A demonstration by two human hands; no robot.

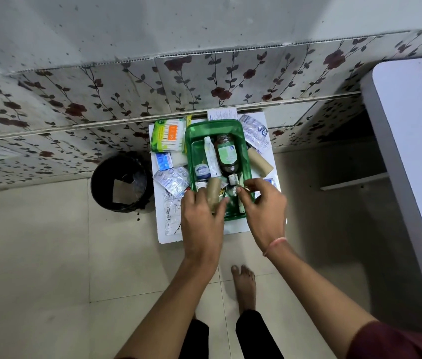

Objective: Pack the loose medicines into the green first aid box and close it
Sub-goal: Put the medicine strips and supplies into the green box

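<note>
Head view: left hand [201,216] grip wraps a bandage roll [213,194] inside the green box [191,141]; right hand [264,206] pinches something small.

Translucent green first aid box [190,141], white table [171,238], black bin [120,181], red-rose vine-patterned wall tiles [101,99], brown green-labelled bottle [226,154]

The left hand [201,216] covers the near left corner of the green box [215,130] and the lower end of a tan roll [213,194]. Labels on the brown bottle [226,154] are too small to read (blister strips [172,181] likewise), lower frame edge cuts both forearms.
</note>
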